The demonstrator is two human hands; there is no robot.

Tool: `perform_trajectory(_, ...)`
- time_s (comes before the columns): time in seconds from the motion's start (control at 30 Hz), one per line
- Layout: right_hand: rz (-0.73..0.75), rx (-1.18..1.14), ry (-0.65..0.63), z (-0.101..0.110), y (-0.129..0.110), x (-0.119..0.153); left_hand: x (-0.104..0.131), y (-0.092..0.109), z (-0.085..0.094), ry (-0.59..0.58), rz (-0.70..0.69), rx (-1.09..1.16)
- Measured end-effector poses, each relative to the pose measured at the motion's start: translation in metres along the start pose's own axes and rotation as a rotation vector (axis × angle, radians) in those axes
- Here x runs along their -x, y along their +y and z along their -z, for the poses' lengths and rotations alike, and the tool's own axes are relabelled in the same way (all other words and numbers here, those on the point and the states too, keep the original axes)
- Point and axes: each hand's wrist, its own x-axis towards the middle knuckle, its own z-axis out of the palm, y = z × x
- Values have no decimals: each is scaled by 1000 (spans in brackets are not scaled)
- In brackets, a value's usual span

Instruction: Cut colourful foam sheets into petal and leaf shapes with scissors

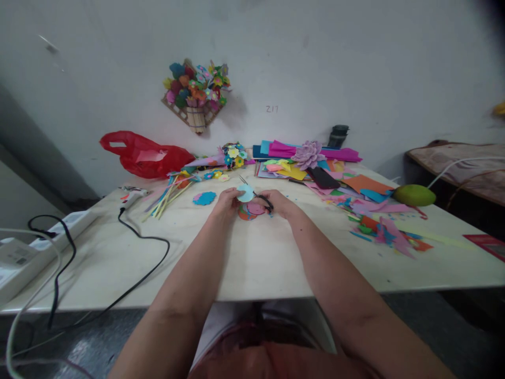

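Observation:
Near the middle of the white table (pixel 260 263), my left hand (pixel 228 202) pinches a light blue paper disc (pixel 245 193) at its left edge. My right hand (pixel 275 202) is closed on black-handled scissors (pixel 265 201), whose blades point up and left at the disc's upper right edge. Whether the blades are parted is hard to tell. Under both hands lie round paper pieces (pixel 249 212) in pink and orange, partly covered by the fingers. Left of my left hand, a blue scalloped paper piece (pixel 204 198) with some pink lies on the table.
A glue gun (pixel 133 198) with a black cord and a power strip (pixel 47 251) are at left. A red bag (pixel 152 158) and paper flowers (pixel 235 153) stand behind. Coloured paper (pixel 369 184), a dark phone (pixel 323 178), scraps (pixel 389 231) and a green fruit (pixel 414 195) lie at right.

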Motion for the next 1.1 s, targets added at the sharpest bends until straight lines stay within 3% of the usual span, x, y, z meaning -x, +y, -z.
perform_trajectory(0.53, -31, 81, 32, 2, 7, -6, -5, -2, 9, 7, 8, -6)
perform_trajectory(1.1, -40, 121, 41, 1, -2, 0, -5, 0, 14, -11, -17, -84)
